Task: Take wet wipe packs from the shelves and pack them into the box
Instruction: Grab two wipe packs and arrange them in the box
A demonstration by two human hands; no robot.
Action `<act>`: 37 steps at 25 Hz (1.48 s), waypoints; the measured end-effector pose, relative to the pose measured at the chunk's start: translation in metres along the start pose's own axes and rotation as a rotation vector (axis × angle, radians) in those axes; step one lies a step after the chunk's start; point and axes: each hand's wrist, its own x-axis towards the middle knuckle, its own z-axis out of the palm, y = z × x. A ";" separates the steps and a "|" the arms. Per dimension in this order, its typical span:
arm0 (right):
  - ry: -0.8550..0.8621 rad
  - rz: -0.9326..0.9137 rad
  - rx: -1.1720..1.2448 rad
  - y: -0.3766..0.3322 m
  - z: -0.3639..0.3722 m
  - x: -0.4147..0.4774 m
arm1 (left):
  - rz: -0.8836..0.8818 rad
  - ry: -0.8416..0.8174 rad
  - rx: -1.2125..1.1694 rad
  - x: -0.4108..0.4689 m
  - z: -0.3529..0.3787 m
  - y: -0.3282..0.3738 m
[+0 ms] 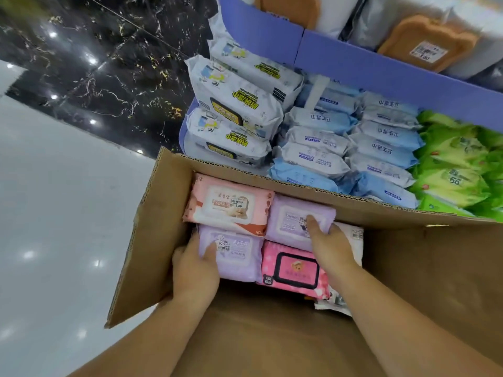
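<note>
1. The left hand (194, 268) is closed on the near lilac pack (234, 254), low centre of the frame: thumb laid on the top face, fingers tucked down the pack's left side against the box wall.
2. The right hand (330, 247) is clamped on the far lilac pack (296, 220), centre of the frame: thumb pressed on the lid label, fingers wrapped around the right end.
3. 4 packs are seen as a 2-by-2 block inside the cardboard box (408, 268). The peach pack (231, 205) lies upper left of the block, touching both lilac packs. The hot-pink pack (294, 270) with a black-framed lid lies lower right, partly under the right wrist.
4. A white pack (353, 235) is partly seen beneath the right hand, at the block's right edge; its label cannot be read.
5. The box's right half is bare cardboard.
6. Beyond the far box wall, upper right of the frame, shelf stock is stacked in a purple tray (367, 69): white packs with yellow print (239, 104), blue packs (353, 148), green packs (457, 170).
7. Dark marbled floor (95, 63) is noted upper left, pale glossy floor (54, 213) lower left.
</note>
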 end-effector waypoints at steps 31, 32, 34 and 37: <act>0.060 -0.221 0.271 -0.068 -0.301 -0.339 | 0.443 -0.464 0.107 -0.297 -0.132 0.328; 0.083 -0.215 0.291 -0.070 -0.315 -0.353 | 0.466 -0.488 0.136 -0.314 -0.138 0.344; 0.111 -0.237 0.345 -0.075 -0.343 -0.381 | 0.526 -0.538 0.185 -0.348 -0.147 0.369; 0.154 -0.277 0.373 -0.081 -0.390 -0.411 | 0.629 -0.553 0.252 -0.396 -0.156 0.406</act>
